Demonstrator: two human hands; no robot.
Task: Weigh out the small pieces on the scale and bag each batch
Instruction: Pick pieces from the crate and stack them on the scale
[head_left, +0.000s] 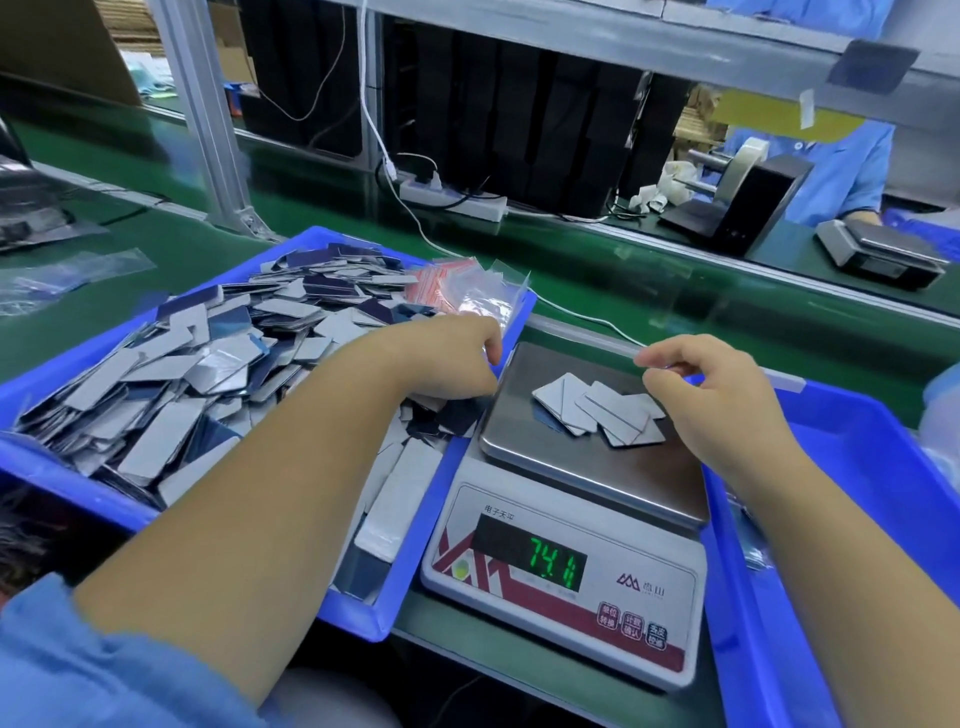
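scale (566, 566) sits nearest, right in the middle on the green surface (467, 639), display facing the camera with green digits that look like 74 point something, last digit too smeared to read. on its steel pan (597, 467) there's a little fan of grey rectangular pieces (602, 408), overlapping flat, long sides mostly running diagonal from front left up to back right. dark undersides peek out at the front left of the fan.

right hand (711, 395) hovers over the back right of the pan, fingers curled and pinching a clear bag (670, 362) that's nearly invisible, so its outline is hard to make out. left hand (452, 364) is just left of the scale, curled down at the edge of the big heap; can't tell if it's actually got hold of anything, fingertips are tucked under.

left of the scale is the blue tray (415, 566) heaped with loose pieces (208, 358) pointing every which way. clear bags with red print (457, 291) lie at its back corner. another blue tray (857, 493) on the right is cut off by the frame edge.

way behind the scale, a power strip (457, 200), a tape dispenser (737, 202) and a second scale (883, 252).
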